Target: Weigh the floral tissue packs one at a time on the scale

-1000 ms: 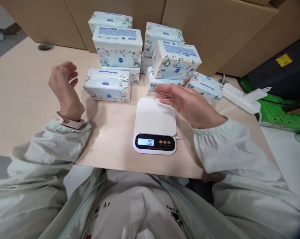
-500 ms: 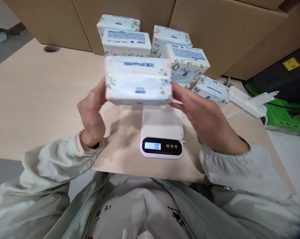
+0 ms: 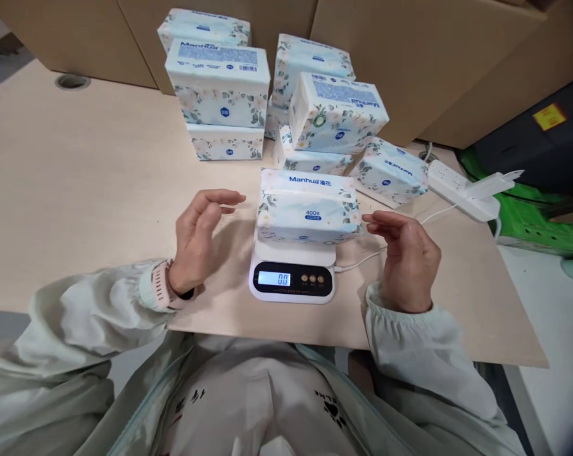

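A pale blue floral pack of tissues (image 3: 309, 206) rests on the white digital scale (image 3: 293, 296), whose display reads 0.0. To its left, my left hand (image 3: 198, 237) is held apart from the pack, fingers stretched out and holding nothing. On the other side my right hand (image 3: 407, 259) is open too, its fingertips close to the pack's right end. Whether those fingertips still touch the pack is hard to see. A light band circles my left wrist.
Behind the scale stand stacked tissue packs (image 3: 220, 95) and more packs (image 3: 338, 117). A single pack (image 3: 390, 174) leans at the right, beside a white power strip (image 3: 464, 190). Cardboard boxes (image 3: 248, 19) line the back of the table (image 3: 100, 190). A cable (image 3: 362, 259) runs from the scale.
The tissue pack, held between both hands above the scale before, has come down onto it. My hands have let go and moved apart. The display still shows 0.0.
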A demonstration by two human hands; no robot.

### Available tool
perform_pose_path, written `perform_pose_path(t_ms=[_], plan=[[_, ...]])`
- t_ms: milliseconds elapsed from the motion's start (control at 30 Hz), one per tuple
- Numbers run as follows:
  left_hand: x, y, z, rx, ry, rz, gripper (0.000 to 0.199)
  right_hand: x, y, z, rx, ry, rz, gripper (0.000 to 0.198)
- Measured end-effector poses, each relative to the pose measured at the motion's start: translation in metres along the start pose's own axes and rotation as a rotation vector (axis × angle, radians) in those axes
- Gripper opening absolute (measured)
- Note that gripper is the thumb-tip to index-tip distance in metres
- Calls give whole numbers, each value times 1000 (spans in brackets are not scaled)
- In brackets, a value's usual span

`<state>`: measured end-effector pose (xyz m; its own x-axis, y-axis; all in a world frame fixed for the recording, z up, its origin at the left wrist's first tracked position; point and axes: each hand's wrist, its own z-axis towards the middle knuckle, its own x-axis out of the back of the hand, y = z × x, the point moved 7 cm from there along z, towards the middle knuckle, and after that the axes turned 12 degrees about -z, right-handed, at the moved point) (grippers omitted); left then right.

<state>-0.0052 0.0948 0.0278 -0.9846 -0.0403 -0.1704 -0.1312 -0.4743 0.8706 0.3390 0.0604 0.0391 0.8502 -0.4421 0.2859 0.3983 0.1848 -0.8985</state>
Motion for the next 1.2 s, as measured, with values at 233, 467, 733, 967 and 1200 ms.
perform_pose_path(t_ms=[233, 467, 733, 967, 1200], plan=[[11, -4, 0, 37, 75, -46, 27, -3, 10, -5, -59, -72, 40, 40], [9, -4, -1, 83, 36, -19, 29, -8, 14, -8, -62, -117, -23, 43], [8, -5, -1, 89, -1, -29, 29, -9, 12, -8, -45, -119, -15, 41], [7, -8, -1, 98, -26, -28, 29, -10, 17, -7, -51, -141, -48, 40], [-14, -11, -8, 169, -197, -24, 33, -25, 22, -16, 20, -342, -37, 62]])
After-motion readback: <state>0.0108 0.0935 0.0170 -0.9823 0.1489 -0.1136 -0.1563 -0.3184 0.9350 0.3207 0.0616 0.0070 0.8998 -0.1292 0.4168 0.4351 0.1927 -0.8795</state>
